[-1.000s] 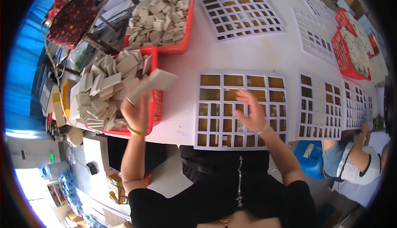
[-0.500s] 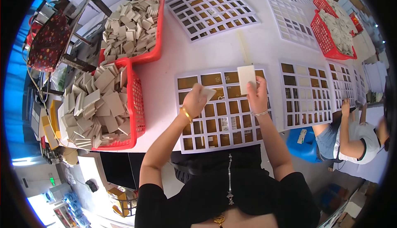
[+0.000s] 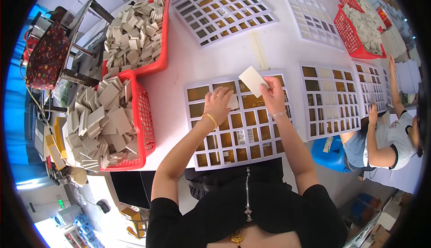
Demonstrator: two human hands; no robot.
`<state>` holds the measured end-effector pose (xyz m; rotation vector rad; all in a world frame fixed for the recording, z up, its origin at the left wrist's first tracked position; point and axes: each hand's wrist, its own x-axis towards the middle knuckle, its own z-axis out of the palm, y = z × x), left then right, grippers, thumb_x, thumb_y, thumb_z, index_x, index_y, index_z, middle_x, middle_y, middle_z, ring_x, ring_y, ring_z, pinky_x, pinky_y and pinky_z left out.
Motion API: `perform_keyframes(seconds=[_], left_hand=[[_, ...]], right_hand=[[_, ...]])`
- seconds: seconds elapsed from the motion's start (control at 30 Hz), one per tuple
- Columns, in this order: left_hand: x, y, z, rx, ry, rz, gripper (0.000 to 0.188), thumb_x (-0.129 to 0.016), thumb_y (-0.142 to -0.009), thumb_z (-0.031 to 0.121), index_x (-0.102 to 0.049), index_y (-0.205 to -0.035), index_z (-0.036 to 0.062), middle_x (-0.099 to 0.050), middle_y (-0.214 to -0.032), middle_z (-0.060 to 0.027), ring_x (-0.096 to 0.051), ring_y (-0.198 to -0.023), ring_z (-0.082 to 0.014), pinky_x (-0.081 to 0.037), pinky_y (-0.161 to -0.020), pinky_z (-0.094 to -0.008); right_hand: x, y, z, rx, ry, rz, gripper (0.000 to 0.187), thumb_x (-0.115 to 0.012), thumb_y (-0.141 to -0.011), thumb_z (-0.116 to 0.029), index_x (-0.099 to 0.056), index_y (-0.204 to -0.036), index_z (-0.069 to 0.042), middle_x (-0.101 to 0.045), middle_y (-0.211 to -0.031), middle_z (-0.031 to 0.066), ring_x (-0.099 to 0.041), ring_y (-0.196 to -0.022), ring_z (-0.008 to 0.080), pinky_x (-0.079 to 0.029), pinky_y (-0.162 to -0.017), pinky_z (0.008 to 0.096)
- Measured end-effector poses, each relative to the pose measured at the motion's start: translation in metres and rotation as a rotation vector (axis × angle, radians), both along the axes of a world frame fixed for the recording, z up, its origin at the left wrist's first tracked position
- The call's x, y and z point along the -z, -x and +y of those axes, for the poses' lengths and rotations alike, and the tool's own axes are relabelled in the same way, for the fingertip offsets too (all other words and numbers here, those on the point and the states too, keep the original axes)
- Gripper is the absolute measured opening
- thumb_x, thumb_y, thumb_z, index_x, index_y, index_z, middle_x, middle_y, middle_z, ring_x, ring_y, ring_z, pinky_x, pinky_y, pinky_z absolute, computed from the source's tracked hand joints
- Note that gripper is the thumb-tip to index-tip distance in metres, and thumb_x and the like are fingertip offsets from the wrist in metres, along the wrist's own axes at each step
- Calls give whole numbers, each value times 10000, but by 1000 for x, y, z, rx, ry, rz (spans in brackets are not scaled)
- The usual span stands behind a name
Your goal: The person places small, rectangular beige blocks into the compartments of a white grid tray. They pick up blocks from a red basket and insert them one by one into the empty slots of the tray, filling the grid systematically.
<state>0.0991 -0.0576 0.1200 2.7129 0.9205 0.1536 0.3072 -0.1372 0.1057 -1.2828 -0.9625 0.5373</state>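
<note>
A white grid frame (image 3: 269,145) with brown-backed cells lies on the table in front of me. My left hand (image 3: 218,105) rests over its upper cells, fingers stretched out and slightly apart. Beside those fingertips a small off-white tile (image 3: 234,102) shows in a cell, partly covered by the hand. Just above the frame's upper right part, my right hand (image 3: 274,96) pinches a rectangular off-white tile (image 3: 253,81) between thumb and fingers, tilted to the left.
Red baskets (image 3: 144,126) heaped with loose tiles (image 3: 96,122) stand on the left. More grid frames (image 3: 330,102) lie to the right and at the far side. Another person (image 3: 381,144) sits at the right, beside a blue stool (image 3: 330,156). Red baskets (image 3: 352,34) stand far right.
My left hand has moved slightly right and up, its fingers straightening over the tile it was holding. The right hand's tile has turned from upright to a leftward tilt.
</note>
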Motion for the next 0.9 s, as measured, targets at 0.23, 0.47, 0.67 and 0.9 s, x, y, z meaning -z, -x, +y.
perform_keyframes(seconds=[0.23, 0.47, 0.67, 0.9], left_hand=[[18, 19, -20, 123, -6, -67, 487, -623, -831, 168, -473, -1292, 124, -346, -1451, -102, -311, -1349, -302, -228, -1122, -469], [28, 27, -48, 154, 134, 102, 640, -566, -895, 361, -347, -1391, 22, -244, -1507, -161, -215, -1404, -299, -201, -1151, -390], [6, 14, -40, 129, 175, 184, 580, -591, -877, 361, -414, -1333, 49, -337, -1460, -143, -317, -1354, -286, -272, -1114, -408], [-20, 15, 6, 198, 340, 169, 250, -595, -859, 251, -623, -1075, 129, -645, -1076, -95, -601, -998, -286, -432, -922, -420]], right_hand=[[16, 9, 46, -119, 318, -274, 248, -631, -836, -90, -586, -1078, -65, -652, -865, 91, -603, -682, 172, -496, -644, 302], [17, 22, 72, -305, 499, -485, 187, -614, -811, -103, -601, -998, -101, -629, -785, 118, -616, -716, 283, -491, -667, 373], [35, 34, 80, -214, 417, -772, 170, -627, -781, -88, -616, -950, -102, -576, -927, 139, -612, -843, 328, -514, -731, 413], [30, 48, 73, -319, 419, -1210, 149, -650, -715, -103, -647, -852, -162, -571, -979, 34, -561, -945, 224, -454, -761, 393]])
